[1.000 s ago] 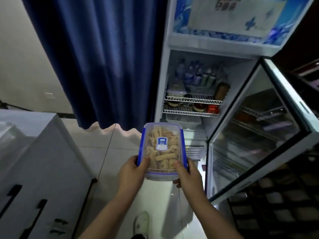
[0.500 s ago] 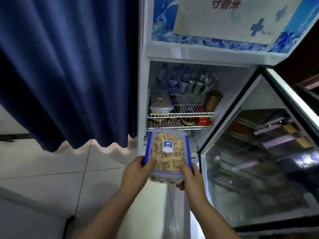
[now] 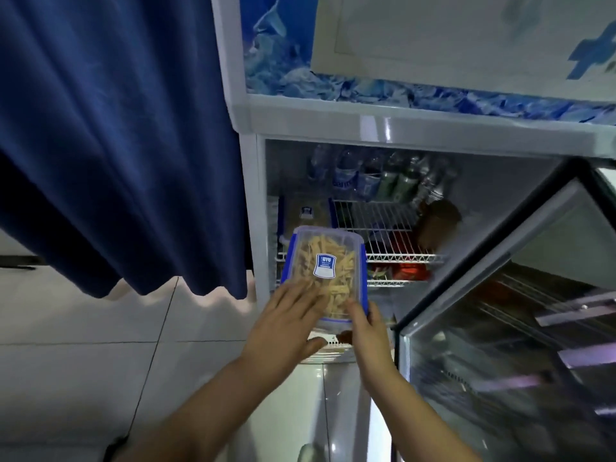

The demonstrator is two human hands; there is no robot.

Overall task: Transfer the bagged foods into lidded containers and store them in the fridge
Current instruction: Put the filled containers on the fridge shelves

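Observation:
A clear lidded container (image 3: 328, 261) with blue clips, filled with pale yellow food strips, is held at the open fridge (image 3: 393, 128), level with the upper wire shelf (image 3: 390, 228). My left hand (image 3: 286, 321) lies with straight fingers on the lid's near left part, thumb below the near edge. My right hand (image 3: 365, 325) grips the container's near right corner. A second lidded container (image 3: 305, 211) sits on the left of that shelf, partly hidden behind the held one.
Several bottles (image 3: 373, 176) stand at the back of the upper shelf, a brown jar (image 3: 436, 221) at its right. Red items (image 3: 410, 270) sit on the lower shelf. The glass door (image 3: 520, 328) stands open at right. A blue curtain (image 3: 116, 135) hangs at left.
I have come closer to the fridge. The container has gone forward and up to the upper shelf. My left hand has shifted from gripping its side to lying flat on the lid.

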